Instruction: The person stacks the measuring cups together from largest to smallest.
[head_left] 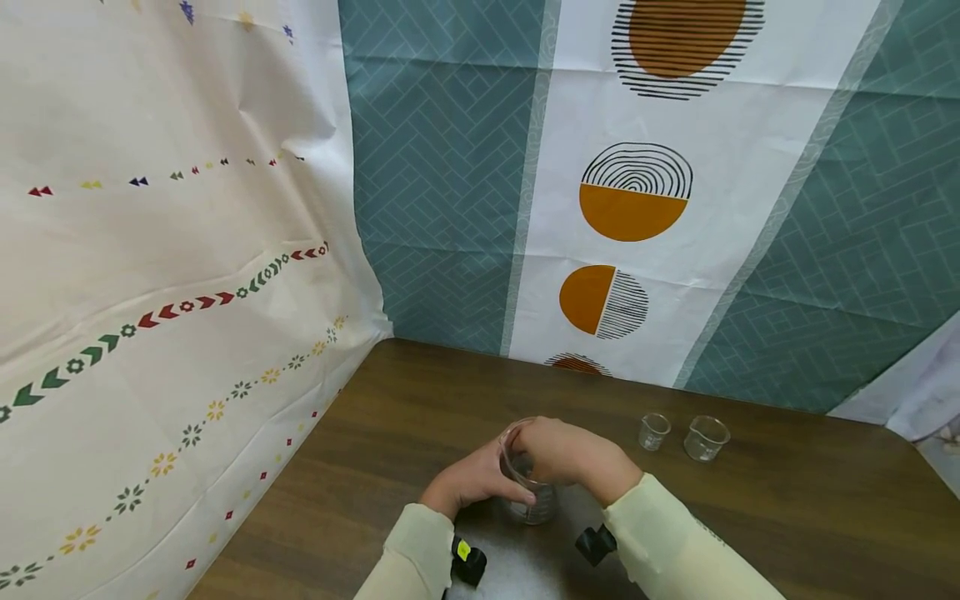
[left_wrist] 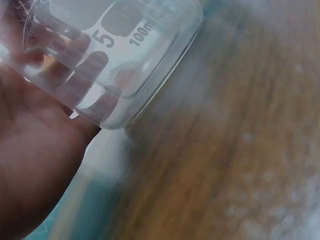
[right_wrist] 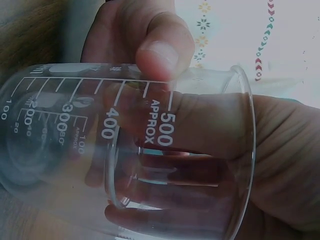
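Note:
A large clear glass beaker [head_left: 542, 504], marked to 500, stands on the table in front of me. My left hand [head_left: 474, 479] grips its outer wall, with the thumb along the near side. From above, my right hand [head_left: 570, 454] reaches in through the mouth. In the right wrist view a smaller beaker [right_wrist: 65, 131], marked to 100, sits inside the large one, and my right thumb and fingers hold it near its rim. The left thumb presses the outer wall there. In the left wrist view the palm [left_wrist: 40, 150] lies along the glass.
Two smaller glass beakers, one narrow [head_left: 654, 433] and one wider [head_left: 705, 439], stand on the brown wooden table [head_left: 330, 467] to the right. A patterned cloth [head_left: 187, 333] hangs at the left, and a teal and white curtain [head_left: 450, 208] hangs behind.

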